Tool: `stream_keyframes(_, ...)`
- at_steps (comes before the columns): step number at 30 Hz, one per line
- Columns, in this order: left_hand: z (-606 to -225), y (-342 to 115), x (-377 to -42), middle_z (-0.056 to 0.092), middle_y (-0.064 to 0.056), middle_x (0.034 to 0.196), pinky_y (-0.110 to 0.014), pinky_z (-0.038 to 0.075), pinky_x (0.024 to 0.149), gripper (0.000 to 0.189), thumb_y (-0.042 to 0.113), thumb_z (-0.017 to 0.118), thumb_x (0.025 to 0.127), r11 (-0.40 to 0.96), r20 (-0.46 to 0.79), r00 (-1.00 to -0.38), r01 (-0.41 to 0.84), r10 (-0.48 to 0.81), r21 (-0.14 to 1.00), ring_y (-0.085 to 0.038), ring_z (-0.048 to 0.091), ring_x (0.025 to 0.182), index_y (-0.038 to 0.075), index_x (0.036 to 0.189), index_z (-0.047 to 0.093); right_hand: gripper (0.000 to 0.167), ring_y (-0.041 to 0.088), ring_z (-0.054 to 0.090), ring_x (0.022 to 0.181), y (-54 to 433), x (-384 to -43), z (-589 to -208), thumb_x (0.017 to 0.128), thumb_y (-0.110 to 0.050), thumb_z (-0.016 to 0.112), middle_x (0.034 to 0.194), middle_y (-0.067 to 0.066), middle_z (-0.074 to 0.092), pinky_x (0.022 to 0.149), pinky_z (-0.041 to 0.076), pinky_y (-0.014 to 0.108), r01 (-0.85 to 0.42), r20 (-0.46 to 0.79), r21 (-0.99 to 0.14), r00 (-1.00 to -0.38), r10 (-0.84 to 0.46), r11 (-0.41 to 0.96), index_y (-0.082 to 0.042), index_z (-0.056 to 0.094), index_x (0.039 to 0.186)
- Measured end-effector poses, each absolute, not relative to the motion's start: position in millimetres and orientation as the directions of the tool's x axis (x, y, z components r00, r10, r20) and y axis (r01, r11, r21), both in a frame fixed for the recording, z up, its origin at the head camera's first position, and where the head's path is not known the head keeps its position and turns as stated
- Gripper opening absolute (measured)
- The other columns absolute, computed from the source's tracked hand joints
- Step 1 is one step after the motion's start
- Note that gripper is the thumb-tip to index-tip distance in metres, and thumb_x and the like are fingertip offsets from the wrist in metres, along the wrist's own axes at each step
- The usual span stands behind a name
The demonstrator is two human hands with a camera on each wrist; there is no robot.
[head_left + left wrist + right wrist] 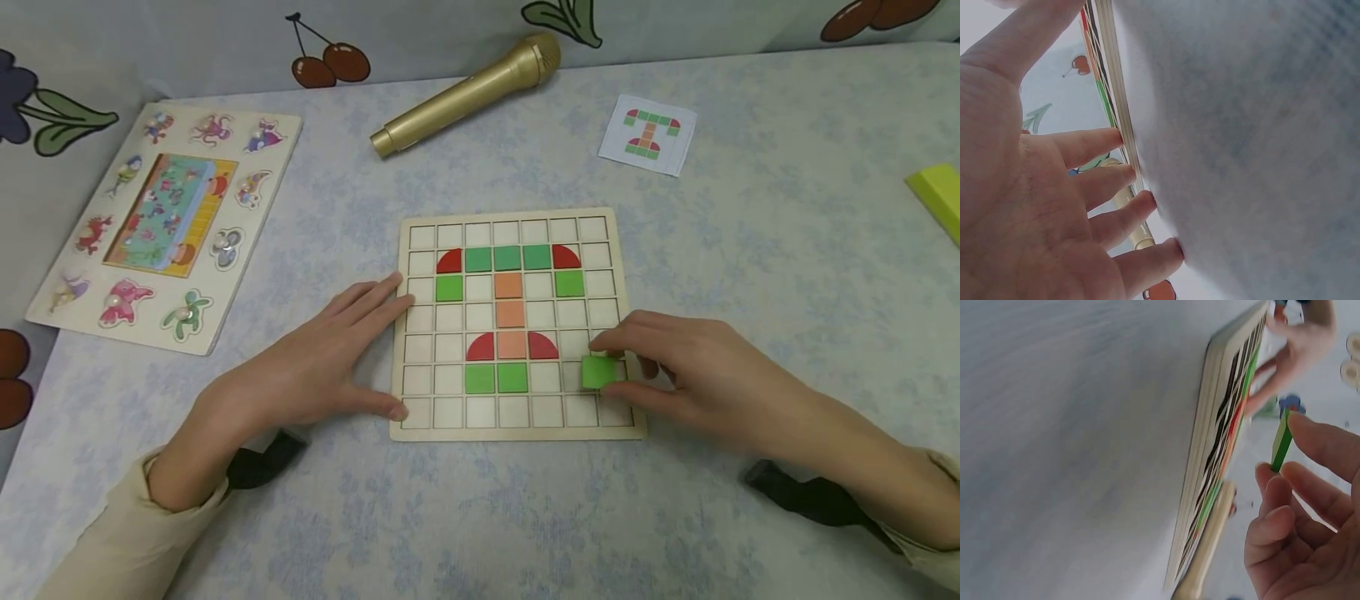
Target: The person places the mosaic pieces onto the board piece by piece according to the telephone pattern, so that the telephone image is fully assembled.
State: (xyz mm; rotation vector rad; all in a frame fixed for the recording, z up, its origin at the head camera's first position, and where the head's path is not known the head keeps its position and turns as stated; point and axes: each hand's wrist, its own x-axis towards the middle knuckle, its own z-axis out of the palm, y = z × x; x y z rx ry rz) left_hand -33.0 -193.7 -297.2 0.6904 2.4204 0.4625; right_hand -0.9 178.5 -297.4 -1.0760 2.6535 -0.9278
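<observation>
A square wooden grid board point(517, 431) lies on the table, with green, orange and red pieces set in some of its cells. Between thumb and fingers my right hand point(697, 375) pinches a light green square tile point(598, 372) above the board's lower right cells. The right wrist view shows that tile point(1282, 442) edge-on, clear of the board. My left hand point(315, 358) rests at the board's left edge, fingers spread and nearly straight, thumb at the lower left corner. In the left wrist view its fingertips point(1141, 200) touch the board's side.
A pattern card point(647, 136) with a similar coloured figure lies behind the board at right. A gold microphone point(468, 96) lies at the back. On the left is a wooden animal puzzle point(168, 225). A yellow object point(937, 196) sits at the right edge.
</observation>
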Motion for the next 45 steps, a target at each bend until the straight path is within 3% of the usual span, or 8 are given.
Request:
stream_keyframes(6, -299, -193, -33, 0.001, 0.001, 0.165, -0.051, 0.029, 0.11, 0.111, 0.058, 0.079, 0.075, 0.8, -0.42, -0.704, 0.368, 0.573, 0.474, -0.024, 0.005, 0.149, 0.016, 0.159, 0.02, 0.036, 0.001, 0.048, 0.07, 150, -4, -299, 0.081, -0.014, 0.082, 0.097, -0.012, 0.062, 0.058, 0.044, 0.022, -0.564, 0.016, -0.596, -0.72, -0.693, 0.572, -0.011, 0.07, 0.115)
stream_keyframes(14, -299, -192, -33, 0.001, 0.001, 0.165, -0.051, 0.029, 0.11, 0.112, 0.058, 0.079, 0.075, 0.799, -0.422, -0.7, 0.373, 0.576, 0.472, -0.024, 0.005, 0.149, 0.016, 0.159, 0.019, 0.037, 0.003, 0.051, 0.073, 136, -6, -300, 0.083, -0.012, 0.08, 0.099, -0.009, 0.064, 0.064, 0.047, 0.027, -0.563, -0.018, -0.567, -0.721, -0.693, 0.601, -0.01, 0.07, 0.118)
stream_keyframes(33, -297, -193, -32, 0.002, 0.001, 0.165, -0.051, 0.028, 0.111, 0.113, 0.057, 0.08, 0.074, 0.807, -0.426, -0.708, 0.36, 0.563, 0.468, -0.024, 0.005, 0.149, 0.016, 0.159, 0.019, 0.034, 0.001, 0.048, 0.068, 134, -5, -303, 0.082, -0.008, 0.079, 0.095, -0.006, 0.062, 0.059, 0.044, 0.024, -0.591, 0.012, -0.56, -0.707, -0.707, 0.58, -0.007, 0.069, 0.115)
stream_keyframes(45, -297, -193, -33, 0.001, 0.001, 0.165, -0.051, 0.028, 0.111, 0.112, 0.057, 0.08, 0.074, 0.808, -0.428, -0.707, 0.363, 0.564, 0.465, -0.024, 0.005, 0.149, 0.016, 0.159, 0.02, 0.03, 0.003, 0.052, 0.072, 137, -5, -300, 0.086, -0.012, 0.077, 0.098, -0.006, 0.063, 0.061, 0.047, 0.023, -0.559, -0.051, -0.594, -0.692, -0.72, 0.579, -0.008, 0.07, 0.115)
